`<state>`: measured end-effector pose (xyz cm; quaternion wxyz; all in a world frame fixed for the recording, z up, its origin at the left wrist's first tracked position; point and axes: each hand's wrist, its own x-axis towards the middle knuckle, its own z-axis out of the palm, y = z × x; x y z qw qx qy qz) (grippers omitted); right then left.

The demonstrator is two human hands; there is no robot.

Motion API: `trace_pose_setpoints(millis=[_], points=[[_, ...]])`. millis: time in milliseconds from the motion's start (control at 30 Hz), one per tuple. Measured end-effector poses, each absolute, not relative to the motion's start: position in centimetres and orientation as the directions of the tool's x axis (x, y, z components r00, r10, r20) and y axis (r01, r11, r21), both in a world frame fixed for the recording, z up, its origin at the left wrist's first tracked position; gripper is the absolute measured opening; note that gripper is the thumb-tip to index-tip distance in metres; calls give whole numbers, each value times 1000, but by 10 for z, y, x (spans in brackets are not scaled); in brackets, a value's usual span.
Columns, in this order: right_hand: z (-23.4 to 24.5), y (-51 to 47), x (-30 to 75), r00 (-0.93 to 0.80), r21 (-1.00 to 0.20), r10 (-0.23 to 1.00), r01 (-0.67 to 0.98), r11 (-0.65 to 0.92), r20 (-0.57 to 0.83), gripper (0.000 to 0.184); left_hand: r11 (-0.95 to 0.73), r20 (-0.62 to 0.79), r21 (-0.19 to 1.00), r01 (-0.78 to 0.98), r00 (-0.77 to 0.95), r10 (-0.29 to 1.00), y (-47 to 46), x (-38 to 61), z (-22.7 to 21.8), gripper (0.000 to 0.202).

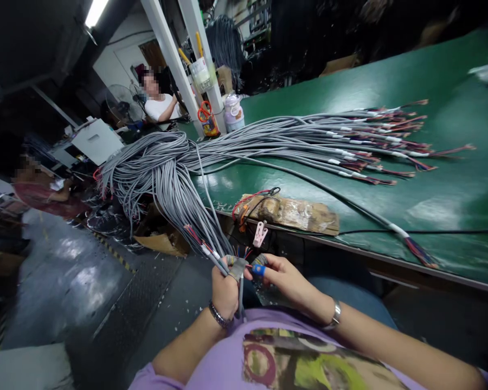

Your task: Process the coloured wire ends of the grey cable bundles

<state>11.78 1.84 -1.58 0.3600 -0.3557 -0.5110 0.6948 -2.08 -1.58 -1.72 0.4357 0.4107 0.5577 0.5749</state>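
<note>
- The left hand (226,290) is closed around a few grey cables (218,261), its wrapped thumb pressed over them; their exact number is hidden.
- The right hand (287,277) meets it just in front of the body, thumb and fingers drawn close at some thin coloured wires; I cannot tell whether they are clamped on one.
- Blue tape (258,270) wraps one right finger.
- One bracelet (219,315) circles the left wrist, one metal band (335,314) the right.
- Beyond the hands, one pink clip (260,234) hangs at the table edge, beside one wooden board (305,215).
- One cable lies apart on the green table (451,189), its coloured wire end (421,252) bared.
- The large grey bundle (146,157), too many cables to count, drapes over the table's left end.
- On the posts, one white holder (202,74) contains two yellow-handled items; below it, one pouch (210,129) carries red-handled scissors (204,111).
- One bottle (233,114) stands beside them; its contents are unclear.
- Two other people sit farther back.
</note>
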Motion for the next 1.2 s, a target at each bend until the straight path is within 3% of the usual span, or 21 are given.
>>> trace_pose_setpoints(millis=[233,467,633,867,967,1200], points=[[-12,29,114,-513,-944,853,-222,-242,-97,37,14,-2,998,57,-215,977,-17,-22,-19,26],[-16,26,116,-504,-976,863,-202,-83,31,34,0,-19,998,-66,-282,959,-11,-22,-14,24],[-13,25,119,-496,-988,865,-158,0,79,37,9,-27,998,-62,-291,956,-9,-21,-15,23],[-17,32,118,-455,-965,882,-153,-214,-124,41,7,26,989,146,-223,974,-16,-23,-20,26],[-14,30,116,-535,-951,839,-196,-239,-101,37,-14,54,978,208,-186,981,-18,-24,-18,27],[-15,27,114,-534,-970,845,-188,-156,-32,37,-49,66,955,291,-48,997,-22,-27,-9,34]])
